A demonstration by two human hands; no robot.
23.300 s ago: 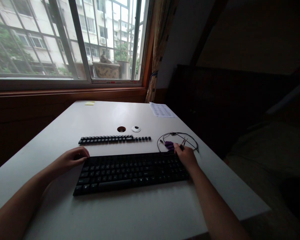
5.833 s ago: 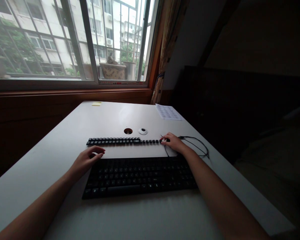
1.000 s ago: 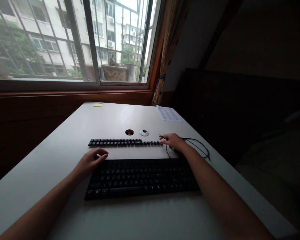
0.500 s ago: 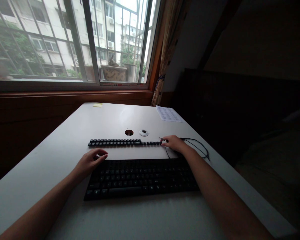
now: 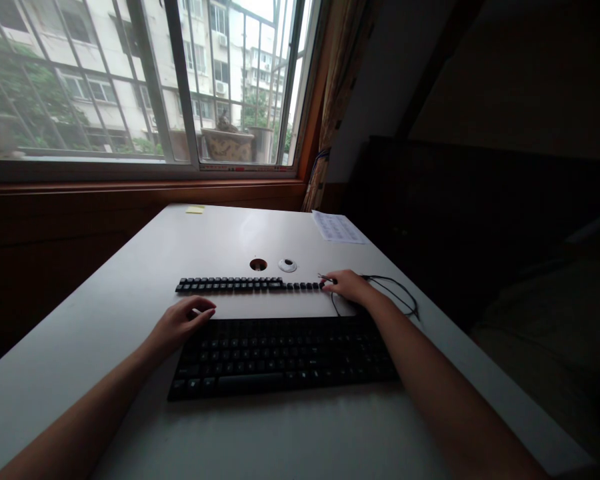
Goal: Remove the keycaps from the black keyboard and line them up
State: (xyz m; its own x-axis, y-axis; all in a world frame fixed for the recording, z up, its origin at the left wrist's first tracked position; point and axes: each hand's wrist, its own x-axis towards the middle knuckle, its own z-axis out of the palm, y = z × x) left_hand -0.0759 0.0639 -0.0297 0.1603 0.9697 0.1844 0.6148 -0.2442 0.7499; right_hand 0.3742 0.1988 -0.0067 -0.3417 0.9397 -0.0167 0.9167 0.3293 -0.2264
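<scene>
A full-size black keyboard point(image 5: 280, 357) lies on the white desk in front of me. Behind it stretches a line of loose black keycaps point(image 5: 230, 285), two rows deep on the left and a single row on the right. At the right end of that line, my right hand point(image 5: 347, 285) is closed on a thin wire keycap puller point(image 5: 327, 277), its fingertips by the last keycap point(image 5: 322, 286). Whether they also touch that keycap is hard to see. Beside the keyboard's upper left corner, my left hand point(image 5: 187, 317) rests with loosely curved fingers and nothing visible in them.
The keyboard's black cable point(image 5: 405, 293) loops to the right of my right hand. Farther back are a round hole point(image 5: 259, 265) in the desk, a white ring-shaped cover point(image 5: 287, 265), a printed sheet point(image 5: 337, 228) and a yellow sticky note point(image 5: 195, 209). A window stands beyond.
</scene>
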